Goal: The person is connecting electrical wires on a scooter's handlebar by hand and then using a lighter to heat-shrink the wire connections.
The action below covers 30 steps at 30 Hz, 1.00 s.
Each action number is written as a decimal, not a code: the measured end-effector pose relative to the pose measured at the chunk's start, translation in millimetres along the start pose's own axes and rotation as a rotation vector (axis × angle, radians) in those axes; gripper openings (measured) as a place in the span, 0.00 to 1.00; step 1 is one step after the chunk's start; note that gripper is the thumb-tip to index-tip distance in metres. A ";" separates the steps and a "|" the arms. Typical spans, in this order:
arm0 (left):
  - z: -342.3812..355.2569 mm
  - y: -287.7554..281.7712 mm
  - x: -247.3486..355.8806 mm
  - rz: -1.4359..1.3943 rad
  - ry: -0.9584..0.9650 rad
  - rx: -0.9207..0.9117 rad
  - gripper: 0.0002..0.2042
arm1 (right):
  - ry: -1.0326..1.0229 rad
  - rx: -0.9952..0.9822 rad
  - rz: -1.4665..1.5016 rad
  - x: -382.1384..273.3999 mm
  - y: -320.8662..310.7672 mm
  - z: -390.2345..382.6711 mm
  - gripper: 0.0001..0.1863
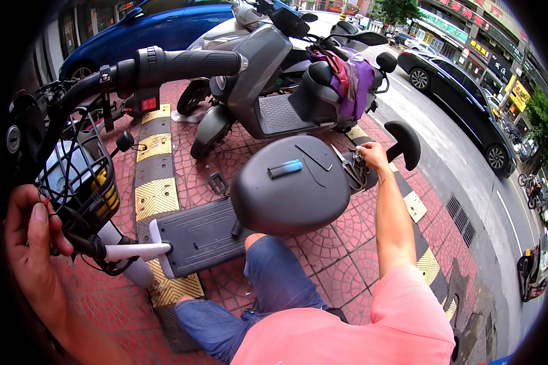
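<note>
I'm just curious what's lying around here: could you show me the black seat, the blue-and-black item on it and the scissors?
Black seat [283, 198]: head view, bare top.
Blue-and-black item [285, 168]: head view, mid-body.
Scissors [344, 162]: head view, the blades.

Left hand [33, 234], left edge of frame: fingertips pinch a thin red wire [47, 199] beside the black basket [103, 207]. Right hand [373, 154], right of centre: fingertips located at the scissors [349, 166]; exact contact not discernible. Black seat [280, 207], centre: carries a hex key [313, 156], a blue-and-black cylinder [285, 168] and a thin dark strand [314, 173]. Grey scooter [252, 79]: upper centre. Black car [453, 100]: upper right.
</note>
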<state>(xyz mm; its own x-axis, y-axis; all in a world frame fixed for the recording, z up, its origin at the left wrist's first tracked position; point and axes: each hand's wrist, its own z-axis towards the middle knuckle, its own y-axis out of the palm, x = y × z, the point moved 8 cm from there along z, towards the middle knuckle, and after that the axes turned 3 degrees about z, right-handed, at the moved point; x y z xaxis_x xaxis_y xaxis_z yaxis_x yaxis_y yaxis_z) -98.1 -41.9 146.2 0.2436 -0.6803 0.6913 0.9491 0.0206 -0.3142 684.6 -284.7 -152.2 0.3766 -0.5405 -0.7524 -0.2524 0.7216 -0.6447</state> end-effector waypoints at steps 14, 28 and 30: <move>-2.1 21.8 41.3 -0.135 -0.173 -0.165 0.04 | -1.634 0.259 0.442 -457.5 -45.6 -336.5 0.14; 4.2 21.4 46.7 -0.159 -0.072 -0.252 0.06 | -1.953 0.160 0.590 -561.4 36.4 -427.7 0.15; 4.3 20.9 47.7 -0.158 -0.056 -0.236 0.06 | -1.874 0.045 0.625 -564.1 40.8 -424.4 0.12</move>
<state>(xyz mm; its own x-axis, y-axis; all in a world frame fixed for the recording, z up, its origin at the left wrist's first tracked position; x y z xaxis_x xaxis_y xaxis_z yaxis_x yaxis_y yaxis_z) -65.8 -70.7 175.5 0.1132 -0.6198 0.7766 0.9050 -0.2582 -0.3380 83.6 -134.0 188.5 0.5718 0.7821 0.2476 -0.6921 0.6219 -0.3663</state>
